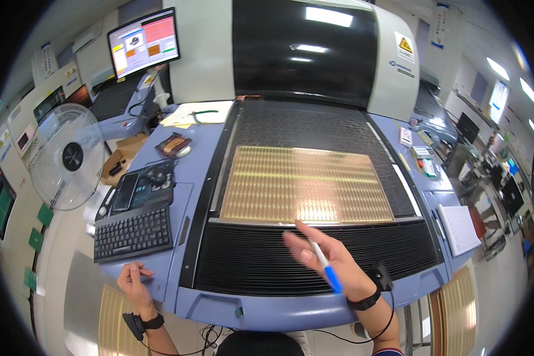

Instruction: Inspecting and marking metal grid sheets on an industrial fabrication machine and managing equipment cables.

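My right hand is raised over the black slatted strip at the front of a large machine. A white marker with a blue end is held in it, its blue end slanting down toward my wrist. Just beyond my fingertips, a copper-coloured panel with rows of a repeated pattern lies flat on the dark honeycomb bed. My left hand is by the machine's front left edge, just below the black keyboard. Its fingers are curled in, and I see nothing in them.
A mouse and a phone-like dark device sit behind the keyboard. Pliers rest on paper at the back left. A fan stands at left. A notebook lies at right. Cables run from both my wrists.
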Available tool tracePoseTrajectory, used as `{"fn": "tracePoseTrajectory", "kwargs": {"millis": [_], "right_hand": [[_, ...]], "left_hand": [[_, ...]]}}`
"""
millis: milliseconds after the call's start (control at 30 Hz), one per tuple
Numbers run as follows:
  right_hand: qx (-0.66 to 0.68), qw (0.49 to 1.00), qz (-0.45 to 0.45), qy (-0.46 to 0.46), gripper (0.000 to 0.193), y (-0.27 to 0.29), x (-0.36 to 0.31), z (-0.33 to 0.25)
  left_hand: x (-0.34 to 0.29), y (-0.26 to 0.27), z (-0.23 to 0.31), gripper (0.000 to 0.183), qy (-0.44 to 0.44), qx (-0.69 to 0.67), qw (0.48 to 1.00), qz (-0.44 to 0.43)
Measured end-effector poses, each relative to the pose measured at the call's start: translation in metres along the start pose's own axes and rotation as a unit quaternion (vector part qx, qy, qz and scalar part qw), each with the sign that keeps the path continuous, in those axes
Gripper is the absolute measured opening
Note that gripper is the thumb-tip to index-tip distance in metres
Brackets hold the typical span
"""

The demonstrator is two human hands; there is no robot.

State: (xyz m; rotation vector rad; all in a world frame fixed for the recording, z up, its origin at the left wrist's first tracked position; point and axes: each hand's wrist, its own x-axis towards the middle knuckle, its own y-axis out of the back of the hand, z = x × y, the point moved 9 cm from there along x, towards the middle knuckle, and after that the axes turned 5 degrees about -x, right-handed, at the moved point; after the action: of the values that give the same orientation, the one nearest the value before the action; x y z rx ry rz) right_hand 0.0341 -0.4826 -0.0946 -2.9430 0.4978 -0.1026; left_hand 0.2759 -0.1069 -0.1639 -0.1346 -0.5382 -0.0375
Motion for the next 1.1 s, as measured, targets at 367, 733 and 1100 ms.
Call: {"fn": "tracePoseTrajectory", "kwargs": {"millis": [367, 733, 1100], "right_hand": [[-0.669, 0.742, 0.022, 0.025, 0.052, 0.082, 0.062, 0.029], [-0.692, 0.721, -0.001, 0.034, 0.058, 0.057, 0.05, 0.033], [-0.594, 0.802, 0.027, 0.064, 0.052, 0.056, 0.044, 0.028]], "left_hand": [[-0.003, -0.008, 0.002, 0.027, 0.021, -0.003, 1.0, 0.008], [0.021, -0.018, 0.039, 0.025, -0.039, 0.384, 0.922, 0.026], [0.014, -0.026, 0.047, 0.024, -0.149, 0.492, 0.858, -0.002]]}}
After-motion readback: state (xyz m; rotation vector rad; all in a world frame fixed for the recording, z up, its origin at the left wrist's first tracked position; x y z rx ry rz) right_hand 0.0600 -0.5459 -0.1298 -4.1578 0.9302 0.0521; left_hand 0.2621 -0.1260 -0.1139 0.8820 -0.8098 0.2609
